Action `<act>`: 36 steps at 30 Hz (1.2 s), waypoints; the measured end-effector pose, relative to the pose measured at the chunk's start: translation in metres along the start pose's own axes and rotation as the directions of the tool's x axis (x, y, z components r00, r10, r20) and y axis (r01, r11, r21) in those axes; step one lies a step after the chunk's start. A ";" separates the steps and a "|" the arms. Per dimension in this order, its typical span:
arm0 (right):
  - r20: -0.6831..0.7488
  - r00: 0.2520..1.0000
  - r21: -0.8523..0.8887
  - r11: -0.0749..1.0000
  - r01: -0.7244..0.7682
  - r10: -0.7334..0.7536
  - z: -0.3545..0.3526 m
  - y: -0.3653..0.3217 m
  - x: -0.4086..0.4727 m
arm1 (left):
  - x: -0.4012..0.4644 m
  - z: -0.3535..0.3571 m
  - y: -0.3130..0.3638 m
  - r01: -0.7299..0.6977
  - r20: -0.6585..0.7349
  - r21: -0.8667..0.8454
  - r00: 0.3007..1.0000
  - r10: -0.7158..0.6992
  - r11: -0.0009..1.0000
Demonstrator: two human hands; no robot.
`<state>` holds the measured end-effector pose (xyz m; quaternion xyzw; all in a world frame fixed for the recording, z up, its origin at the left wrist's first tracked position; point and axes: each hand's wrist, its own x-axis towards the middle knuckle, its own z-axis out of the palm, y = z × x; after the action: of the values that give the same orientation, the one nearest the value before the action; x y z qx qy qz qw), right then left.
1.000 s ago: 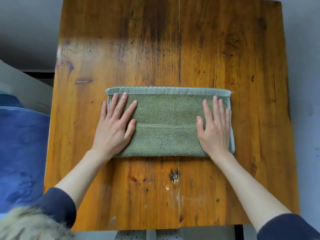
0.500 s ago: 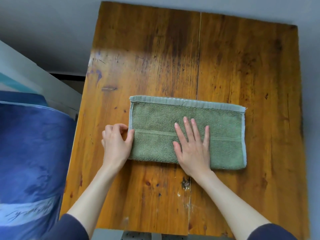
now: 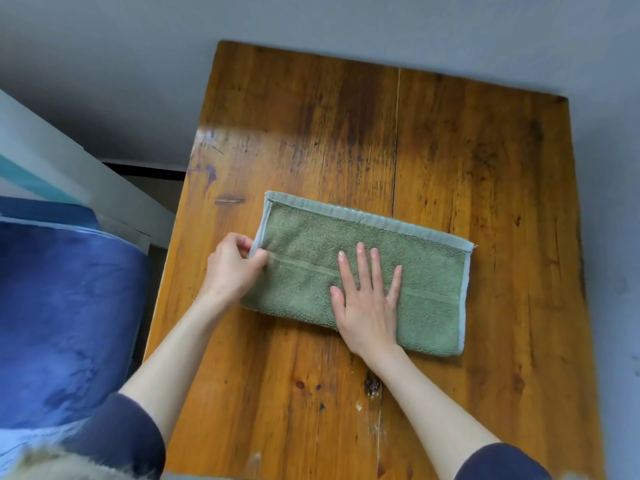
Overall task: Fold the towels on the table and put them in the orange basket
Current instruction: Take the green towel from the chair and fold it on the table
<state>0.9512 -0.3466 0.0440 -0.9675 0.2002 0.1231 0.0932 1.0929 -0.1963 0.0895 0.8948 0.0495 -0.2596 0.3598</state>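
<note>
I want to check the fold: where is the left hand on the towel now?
In the head view, the left hand pinches the left short edge of the green towel, while the right hand lies flat near its middle.

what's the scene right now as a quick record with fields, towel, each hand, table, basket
towel: green towel, folded into a long strip, lying flat on the table
left hand: left hand pinching the towel's left short edge between thumb and fingers
right hand: right hand flat, palm down, fingers spread, pressing near the towel's middle
table: wooden table, worn, with a seam down the centre
basket: no orange basket in view
beside table: blue fabric to the left
task state: fold unfinished, towel not yet in a basket
</note>
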 end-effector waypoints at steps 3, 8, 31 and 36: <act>-0.002 1.000 0.049 0.998 0.027 -0.027 -0.006 -0.009 0.007 | 0.012 -0.020 0.007 0.157 0.150 -0.220 0.981 -0.126 0.963; -0.046 0.998 0.113 0.993 -0.025 0.031 -0.021 -0.002 0.000 | 0.012 -0.036 0.018 0.299 0.366 -0.226 0.908 -0.203 0.927; 0.293 0.921 0.810 0.446 -0.381 0.255 -0.060 0.145 -0.063 | -0.116 0.134 0.132 -0.502 0.182 0.209 0.863 0.471 0.839; 0.352 0.906 0.851 0.323 -0.414 0.234 -0.050 0.156 -0.063 | -0.121 0.169 0.132 -0.461 0.162 0.305 0.887 0.432 0.833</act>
<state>0.8409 -0.4757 0.0883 -0.6818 0.4155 0.0888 0.5956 0.9529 -0.3945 0.1288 0.9172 -0.2212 -0.2116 0.2548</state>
